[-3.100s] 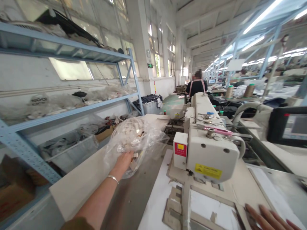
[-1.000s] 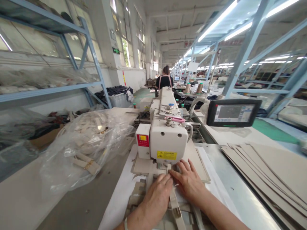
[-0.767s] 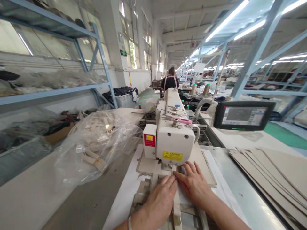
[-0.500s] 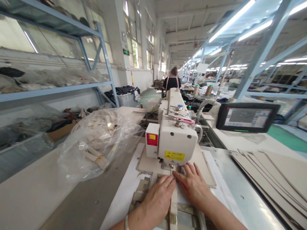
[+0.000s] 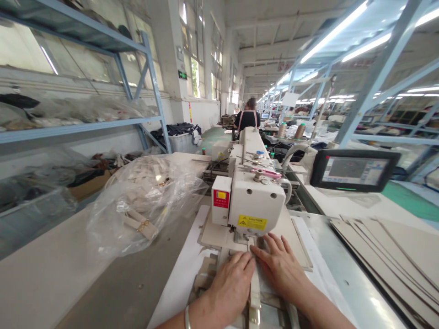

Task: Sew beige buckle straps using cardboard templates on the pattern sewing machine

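Note:
Both my hands lie flat side by side just in front of the sewing machine. My left hand presses its stretched fingers on a beige strap that runs under the machine head. My right hand rests with spread fingers on the flat beige template beside the strap, fingertips near the needle area. A clear plastic bag of beige strap pieces with metal buckles lies on the table to the left.
A touchscreen panel stands at the right. Fanned cardboard sheets lie on the metal table at the right. Blue shelving with bagged goods lines the left wall. Another person stands far behind the machine.
Three seconds ago my left hand held the plastic bag up; it has since set it down and joined my right hand at the needle. Over the last second both hands barely moved.

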The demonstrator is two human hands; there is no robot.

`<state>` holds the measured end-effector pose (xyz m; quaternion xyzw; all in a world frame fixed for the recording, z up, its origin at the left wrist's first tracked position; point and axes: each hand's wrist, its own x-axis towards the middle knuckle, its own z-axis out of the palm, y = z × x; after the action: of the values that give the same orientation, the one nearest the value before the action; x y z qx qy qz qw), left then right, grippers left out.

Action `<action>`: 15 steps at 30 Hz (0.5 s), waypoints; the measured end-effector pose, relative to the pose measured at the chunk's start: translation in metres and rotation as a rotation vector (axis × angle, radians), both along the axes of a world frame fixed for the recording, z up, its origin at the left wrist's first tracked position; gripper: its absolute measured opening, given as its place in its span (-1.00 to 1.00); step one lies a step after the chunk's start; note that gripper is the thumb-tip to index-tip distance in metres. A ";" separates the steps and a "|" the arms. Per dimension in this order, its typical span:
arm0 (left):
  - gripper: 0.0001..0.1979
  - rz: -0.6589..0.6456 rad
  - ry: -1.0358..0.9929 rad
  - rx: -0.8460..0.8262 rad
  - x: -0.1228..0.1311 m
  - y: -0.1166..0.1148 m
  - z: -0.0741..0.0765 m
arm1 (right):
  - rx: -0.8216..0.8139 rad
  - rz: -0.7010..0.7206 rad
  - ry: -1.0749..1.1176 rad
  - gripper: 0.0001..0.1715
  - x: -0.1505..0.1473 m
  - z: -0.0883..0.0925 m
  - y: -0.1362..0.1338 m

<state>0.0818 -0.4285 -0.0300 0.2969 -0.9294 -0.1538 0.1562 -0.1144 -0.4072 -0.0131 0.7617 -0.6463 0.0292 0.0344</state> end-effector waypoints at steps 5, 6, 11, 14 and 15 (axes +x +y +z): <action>-0.59 0.058 -0.024 -0.007 0.004 -0.006 0.002 | 0.093 0.110 -0.198 -0.48 -0.024 -0.005 0.009; -0.60 0.054 -0.025 -0.010 0.006 -0.007 0.002 | 0.109 0.130 -0.223 -0.47 -0.031 -0.006 0.014; -0.62 0.057 -0.019 -0.027 0.007 -0.008 0.006 | 0.220 0.148 -0.236 -0.36 -0.051 0.002 0.044; -0.60 0.087 0.003 -0.018 0.005 -0.009 0.007 | 0.310 0.141 -0.232 -0.23 -0.050 0.014 0.052; -0.59 0.092 0.017 -0.008 0.005 -0.010 0.008 | 0.333 0.139 -0.235 -0.20 -0.049 0.018 0.054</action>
<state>0.0864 -0.4381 -0.0224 0.3372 -0.9141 -0.1453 0.1721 -0.1629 -0.3534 0.0053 0.7910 -0.5877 0.0128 -0.1696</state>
